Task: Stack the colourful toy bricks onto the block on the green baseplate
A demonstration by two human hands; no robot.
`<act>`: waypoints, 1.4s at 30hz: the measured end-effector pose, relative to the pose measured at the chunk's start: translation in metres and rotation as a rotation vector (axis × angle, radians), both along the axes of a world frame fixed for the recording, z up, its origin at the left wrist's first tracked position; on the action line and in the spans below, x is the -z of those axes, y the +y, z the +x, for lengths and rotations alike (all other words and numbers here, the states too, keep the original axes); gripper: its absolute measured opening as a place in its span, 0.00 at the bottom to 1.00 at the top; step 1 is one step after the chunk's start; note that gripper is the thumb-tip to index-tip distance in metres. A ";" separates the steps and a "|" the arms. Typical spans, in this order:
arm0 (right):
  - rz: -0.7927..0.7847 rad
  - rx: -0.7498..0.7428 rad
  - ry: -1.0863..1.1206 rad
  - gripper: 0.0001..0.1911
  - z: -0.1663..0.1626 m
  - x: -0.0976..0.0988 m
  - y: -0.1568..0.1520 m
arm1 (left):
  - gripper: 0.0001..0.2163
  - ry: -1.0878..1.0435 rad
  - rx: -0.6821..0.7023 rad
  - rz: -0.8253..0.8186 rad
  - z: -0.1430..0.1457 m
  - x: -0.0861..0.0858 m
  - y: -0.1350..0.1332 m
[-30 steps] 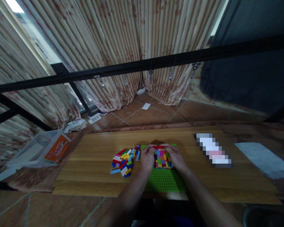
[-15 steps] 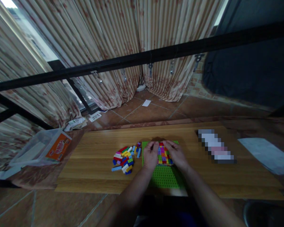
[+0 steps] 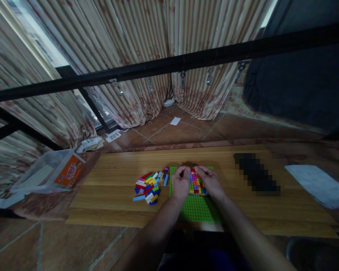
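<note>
A multicoloured panel of toy building bricks (image 3: pixel 196 183) lies over the upper part of a green studded baseplate (image 3: pixel 199 210). My left hand (image 3: pixel 180 183) has its thumb and fingers closed at the panel's far left edge. At the far right edge and along the side, my right hand (image 3: pixel 211 183) grips the same panel, fingers bent. Both sets of fingertips are close together, and any small brick between them is hidden. Left of the baseplate, a pile of loose bricks (image 3: pixel 149 188) in several colours is spread on the wooden table (image 3: pixel 110 195).
A clear plastic box (image 3: pixel 39 175) with an orange label stands beyond the table's left end. A dark pixelated object (image 3: pixel 257 175) lies on the right of the table. A white sheet (image 3: pixel 318 184) is at the far right. A black metal rail (image 3: pixel 158 69) crosses behind the table.
Both hands stay at the panel's far edge with only slight finger movement. The pixelated object on the right has turned from light to dark. The view has shifted a little.
</note>
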State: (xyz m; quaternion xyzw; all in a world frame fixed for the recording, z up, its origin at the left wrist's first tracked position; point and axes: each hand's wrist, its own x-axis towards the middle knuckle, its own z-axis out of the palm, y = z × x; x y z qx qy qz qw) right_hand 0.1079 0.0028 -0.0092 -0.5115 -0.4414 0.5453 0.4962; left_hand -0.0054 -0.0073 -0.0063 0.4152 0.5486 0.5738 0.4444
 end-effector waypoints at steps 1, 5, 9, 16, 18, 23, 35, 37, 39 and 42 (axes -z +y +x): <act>0.006 0.009 -0.006 0.21 0.000 0.001 0.000 | 0.08 -0.005 -0.003 0.005 0.000 0.000 0.000; 0.006 0.025 -0.024 0.22 0.003 0.004 -0.001 | 0.07 -0.020 -0.016 0.013 0.001 0.000 0.000; 0.015 0.017 -0.019 0.24 0.003 0.006 -0.001 | 0.08 -0.028 -0.032 0.005 0.001 -0.002 -0.001; 0.005 0.014 -0.013 0.23 0.003 0.006 -0.001 | 0.07 -0.021 -0.030 0.011 0.000 0.000 -0.002; 0.005 0.022 -0.018 0.22 0.003 0.006 -0.002 | 0.07 -0.020 -0.018 0.017 -0.001 0.003 -0.002; -0.004 0.012 -0.001 0.22 0.003 0.005 -0.002 | 0.08 -0.002 0.000 0.033 -0.001 0.004 -0.003; 0.001 0.024 -0.016 0.22 0.004 0.004 -0.002 | 0.11 0.132 0.057 0.005 -0.004 0.005 -0.003; 0.014 0.023 0.011 0.22 0.005 0.007 -0.003 | 0.12 0.175 0.071 0.001 -0.005 0.006 -0.003; 0.027 0.022 0.029 0.23 0.006 0.010 -0.002 | 0.12 0.222 0.087 0.000 -0.007 0.006 -0.003; 0.033 0.021 0.023 0.24 0.007 0.012 -0.002 | 0.13 0.291 0.106 0.004 -0.008 0.005 -0.003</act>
